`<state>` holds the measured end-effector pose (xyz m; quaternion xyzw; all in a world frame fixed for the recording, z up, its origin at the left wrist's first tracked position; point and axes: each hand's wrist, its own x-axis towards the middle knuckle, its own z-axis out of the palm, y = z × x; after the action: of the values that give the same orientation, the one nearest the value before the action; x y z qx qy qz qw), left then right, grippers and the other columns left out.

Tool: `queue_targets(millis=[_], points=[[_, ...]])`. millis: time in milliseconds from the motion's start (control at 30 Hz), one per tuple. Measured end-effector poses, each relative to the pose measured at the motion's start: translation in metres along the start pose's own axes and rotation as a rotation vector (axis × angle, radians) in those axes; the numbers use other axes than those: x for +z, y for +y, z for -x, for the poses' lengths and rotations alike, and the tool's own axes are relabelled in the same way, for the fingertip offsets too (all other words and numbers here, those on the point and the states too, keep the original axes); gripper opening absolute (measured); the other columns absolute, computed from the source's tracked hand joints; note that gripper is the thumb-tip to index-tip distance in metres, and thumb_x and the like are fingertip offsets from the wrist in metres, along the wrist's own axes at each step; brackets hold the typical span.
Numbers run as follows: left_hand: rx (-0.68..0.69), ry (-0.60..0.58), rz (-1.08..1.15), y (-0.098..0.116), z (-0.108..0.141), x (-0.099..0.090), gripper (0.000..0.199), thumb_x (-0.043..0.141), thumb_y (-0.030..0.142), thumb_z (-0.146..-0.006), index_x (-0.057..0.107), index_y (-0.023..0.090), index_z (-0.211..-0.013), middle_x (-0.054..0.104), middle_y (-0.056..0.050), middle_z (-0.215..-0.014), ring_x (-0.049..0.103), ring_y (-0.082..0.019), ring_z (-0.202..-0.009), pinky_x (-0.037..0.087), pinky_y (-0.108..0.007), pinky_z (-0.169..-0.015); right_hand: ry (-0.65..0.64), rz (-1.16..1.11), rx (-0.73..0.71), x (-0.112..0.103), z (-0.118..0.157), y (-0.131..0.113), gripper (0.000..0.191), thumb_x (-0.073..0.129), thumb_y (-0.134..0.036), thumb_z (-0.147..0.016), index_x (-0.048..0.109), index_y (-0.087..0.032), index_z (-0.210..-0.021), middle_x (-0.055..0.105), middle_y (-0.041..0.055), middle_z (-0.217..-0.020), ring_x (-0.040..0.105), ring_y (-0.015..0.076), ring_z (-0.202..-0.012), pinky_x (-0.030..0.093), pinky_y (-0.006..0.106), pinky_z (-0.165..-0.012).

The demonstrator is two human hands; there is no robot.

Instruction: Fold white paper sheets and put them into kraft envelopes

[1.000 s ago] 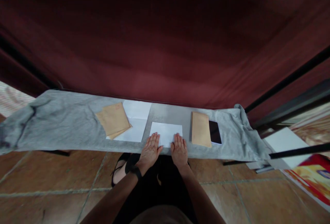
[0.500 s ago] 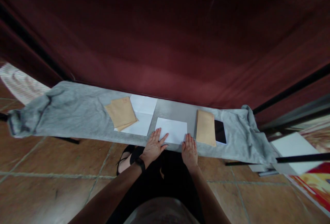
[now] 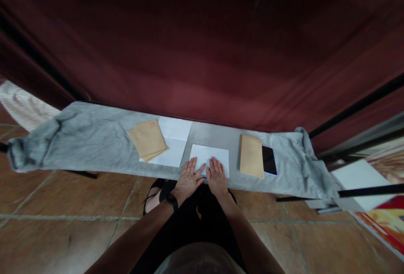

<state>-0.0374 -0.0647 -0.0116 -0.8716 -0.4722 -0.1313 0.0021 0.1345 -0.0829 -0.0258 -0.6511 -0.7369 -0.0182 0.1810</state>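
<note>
A white sheet of paper (image 3: 210, 152), seemingly folded, lies on the grey cloth in front of me. My left hand (image 3: 188, 177) rests flat on its lower left corner, fingers outstretched and thumb apart. Flat on the paper's near edge, right of the left thumb, is my right hand (image 3: 217, 176), its fingers straight. Neither hand grasps anything. Left of the paper, an opened white sheet (image 3: 176, 145) with a crease lies partly under brown envelopes (image 3: 148, 137). To the right sits a stack of brown envelopes (image 3: 251, 156).
A dark-screened phone (image 3: 269, 160) lies beside the envelope stack, partly under it. The grey cloth (image 3: 94, 139) covers a narrow bench-like surface. Behind it hangs a dark red panel (image 3: 202, 76). Black metal bars (image 3: 360, 105) flank the right, near a white board (image 3: 360, 179) low down.
My right hand has moved left from the paper's right edge onto its near edge, closer to my left hand. The left hand and the papers stay in place.
</note>
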Motion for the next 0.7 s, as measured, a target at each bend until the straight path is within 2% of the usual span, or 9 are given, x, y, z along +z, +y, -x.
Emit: queue_targets(millis=[200,333,467,567,700], points=[[-0.006,-0.011,-0.021,-0.002,0.000,0.001,0.063,0.057,0.045,-0.096,0.040,0.028,-0.154,0.027,-0.014,-0.165,0.028,-0.034,-0.151,0.027,-0.054,-0.122,0.053,0.050,0.052,-0.001,0.004,0.013,0.052,0.036,-0.033,-0.106,0.042,-0.009,-0.152,0.042,0.0163,-0.157,0.040,0.0283,-0.145,0.030,0.048,-0.119],[-0.023,0.027,-0.014,0.001,-0.008,0.004,0.060,0.044,0.047,-0.101,0.040,0.020,-0.154,0.036,-0.015,-0.161,0.031,-0.032,-0.150,0.025,-0.055,-0.122,0.077,0.060,0.074,-0.003,0.007,0.023,0.052,0.032,-0.031,-0.106,0.042,-0.007,-0.151,0.044,0.0166,-0.156,0.041,0.0279,-0.144,0.030,0.048,-0.118],[0.021,0.032,0.038,0.015,-0.033,0.013,0.058,0.032,0.041,-0.104,0.038,0.011,-0.154,0.039,-0.015,-0.160,0.032,-0.025,-0.151,0.025,-0.047,-0.125,0.070,0.052,0.077,-0.001,0.008,0.026,0.052,0.033,-0.028,-0.105,0.039,-0.010,-0.154,0.042,0.0162,-0.157,0.041,0.0275,-0.144,0.031,0.049,-0.118],[0.040,0.010,0.066,0.025,-0.056,0.025,0.058,0.028,0.038,-0.104,0.037,0.008,-0.153,0.039,-0.015,-0.160,0.031,-0.024,-0.151,0.025,-0.046,-0.125,0.069,0.053,0.072,0.001,0.007,0.026,0.052,0.033,-0.025,-0.104,0.040,-0.011,-0.154,0.041,0.0150,-0.157,0.041,0.0268,-0.145,0.030,0.049,-0.119],[-0.039,0.015,0.063,0.017,-0.075,0.039,0.058,0.028,0.034,-0.103,0.036,0.009,-0.154,0.040,-0.015,-0.159,0.030,-0.024,-0.151,0.026,-0.049,-0.124,0.089,0.056,0.079,0.004,0.008,0.026,0.051,0.033,-0.030,-0.105,0.043,-0.011,-0.152,0.044,0.0143,-0.156,0.042,0.0262,-0.145,0.030,0.047,-0.120]])
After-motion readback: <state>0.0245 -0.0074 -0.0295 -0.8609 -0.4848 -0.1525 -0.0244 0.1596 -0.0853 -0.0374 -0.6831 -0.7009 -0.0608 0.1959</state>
